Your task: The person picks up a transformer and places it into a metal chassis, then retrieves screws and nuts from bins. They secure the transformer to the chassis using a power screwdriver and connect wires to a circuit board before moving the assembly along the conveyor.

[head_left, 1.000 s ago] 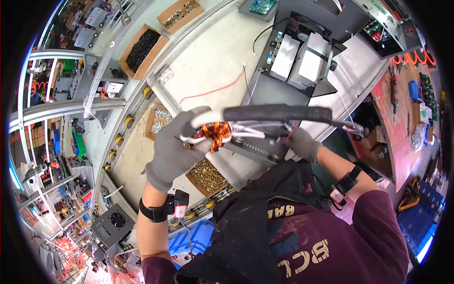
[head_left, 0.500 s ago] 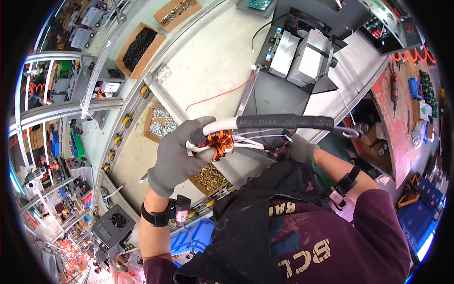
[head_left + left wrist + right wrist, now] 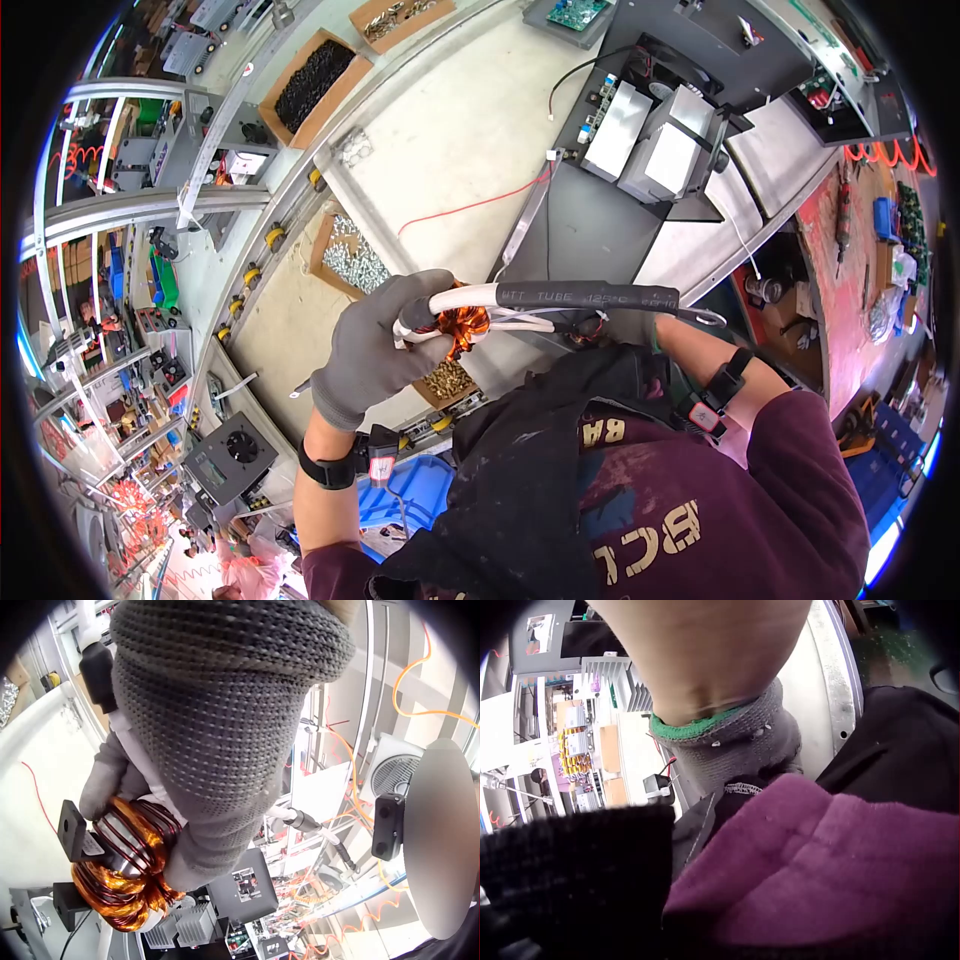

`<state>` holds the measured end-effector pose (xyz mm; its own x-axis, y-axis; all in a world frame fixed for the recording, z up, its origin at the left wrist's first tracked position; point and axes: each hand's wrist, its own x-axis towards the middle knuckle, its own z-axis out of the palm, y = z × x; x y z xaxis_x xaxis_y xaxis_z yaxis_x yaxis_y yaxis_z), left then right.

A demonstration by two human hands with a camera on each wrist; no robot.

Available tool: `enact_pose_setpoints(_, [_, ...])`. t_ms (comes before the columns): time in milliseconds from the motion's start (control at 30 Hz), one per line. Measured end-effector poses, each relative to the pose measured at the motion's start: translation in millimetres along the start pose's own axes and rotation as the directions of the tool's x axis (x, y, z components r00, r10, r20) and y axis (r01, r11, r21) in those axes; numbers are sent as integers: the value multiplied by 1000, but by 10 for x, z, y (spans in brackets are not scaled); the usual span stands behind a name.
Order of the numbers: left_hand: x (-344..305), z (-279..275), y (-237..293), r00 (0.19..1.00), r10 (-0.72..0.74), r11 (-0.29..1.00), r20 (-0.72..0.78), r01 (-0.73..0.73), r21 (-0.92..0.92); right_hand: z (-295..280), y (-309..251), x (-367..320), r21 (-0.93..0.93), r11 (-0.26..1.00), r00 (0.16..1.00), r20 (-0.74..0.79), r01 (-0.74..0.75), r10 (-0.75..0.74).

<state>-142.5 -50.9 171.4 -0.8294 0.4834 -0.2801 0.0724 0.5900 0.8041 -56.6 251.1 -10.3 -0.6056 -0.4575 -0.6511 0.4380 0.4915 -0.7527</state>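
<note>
My gloved left hand (image 3: 375,345) grips a coil (image 3: 463,328) of copper-coloured windings, its fingers curled round one side. In the left wrist view the windings (image 3: 127,862) bulge out beside the grey glove (image 3: 210,727). A thick white cable in a printed black sleeve (image 3: 590,297) runs rightward from the left hand, ending in a metal lug (image 3: 703,317). Thinner white wires (image 3: 525,322) stretch from the coil to my right hand (image 3: 632,327), which holds their dark ends near my body. That hand's fingers are largely hidden; the right wrist view shows its glove (image 3: 727,754) from the cuff side.
Beyond the hands lies a grey metal chassis (image 3: 600,222) with silver blocks (image 3: 665,150). Boxes hold silver screws (image 3: 352,255), black parts (image 3: 313,80) and brass-coloured pieces (image 3: 447,382). A red wire (image 3: 470,208) lies on the bench (image 3: 440,130). A blue bin (image 3: 410,490) stands below the left forearm.
The left hand and coil have lowered towards my body. The sleeved cable has also come nearer, and the right hand is now more covered behind it. The head view has shifted slightly.
</note>
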Motion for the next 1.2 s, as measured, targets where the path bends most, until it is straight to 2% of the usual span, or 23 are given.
enact_pose_setpoints(33, [-10,-4,-5,1000,-4,1000,-2,4,-1,85,204,101,31,986,984,-74,162,-160])
enact_pose_setpoints(100, [-25,0,-3,1000,-6,999,-10,6,-36,106,204,152,32,993,993,-11,115,-115])
enact_pose_setpoints(167, [-26,-3,-13,1000,-1,1000,-11,1,-28,20,-244,37,-49,956,955,44,-290,292])
enact_pose_setpoints(200, [-29,-7,-16,1000,6,1000,-15,-6,-19,85,-135,64,-48,956,955,46,-291,293])
enact_pose_setpoints(267, [-50,-16,4,1000,2,1000,-7,-2,-8,323,349,229,-265,963,981,-196,-42,-12])
enact_pose_setpoints(333, [-84,-48,51,1000,0,1000,-4,0,4,492,923,492,-302,953,985,-157,20,-70])
enact_pose_setpoints(367, [-101,-74,86,998,-49,999,44,49,-7,418,609,439,-337,938,985,-117,80,-126])
enact_pose_setpoints(400, [-122,-86,101,991,-98,995,92,100,-17,273,341,211,-159,986,994,-87,52,-66])
enact_pose_setpoints(433, [-142,-83,95,991,-100,995,89,102,-19,230,317,216,-162,985,994,-83,52,-67])
enact_pose_setpoints(500, [-168,-61,95,992,-110,994,70,110,-2,129,307,242,198,948,950,238,-250,201])
enact_pose_setpoints(633, [-198,-51,96,997,-63,998,45,61,34,67,180,182,343,865,920,276,-366,279])
enact_pose_setpoints(667, [-196,-58,109,996,-76,997,56,74,31,125,233,232,36,978,972,127,-204,198])
enact_pose_setpoints(700, [-197,-63,120,994,-89,996,67,87,28,159,265,267,-298,953,998,15,-56,63])
enact_pose_setpoints(733, [-202,-67,127,994,-89,996,64,87,29,129,207,298,-162,973,978,104,-164,182])
enact_pose_setpoints(767, [-204,-69,130,995,-73,996,65,69,52,123,249,305,-165,973,978,104,-162,181])
enact_pose_setpoints(833, [-223,-71,124,996,-61,996,67,56,76,136,314,295,-267,964,997,75,7,13])
enact_pose_setpoints(867, [-226,-70,114,995,-70,997,68,67,47,158,275,311,-167,977,987,70,-129,143])
enact_pose_setpoints(900, [-227,-74,107,995,-77,997,68,76,19,146,238,292,-169,977,988,69,-128,142])
enact_pose_setpoints(967, [-232,-77,104,995,-72,997,64,72,11,54,13,166,199,919,935,172,-341,310])
enact_pose_setpoints(1000, [-246,-77,103,995,-72,997,63,71,3,68,124,225,198,919,935,174,-341,310])
enact_pose_setpoints(1100, [-245,-79,116,992,-92,996,83,92,6,125,317,341,45,976,956,215,-212,197])
enact_pose_setpoints(1167, [-246,-80,116,992,-91,996,82,90,23,139,-69,205,-432,880,976,-8,-198,215])
enact_pose_setpoints(1200, [-247,-77,115,992,-92,995,81,89,39,117,-85,190,-433,879,977,-8,-197,214])
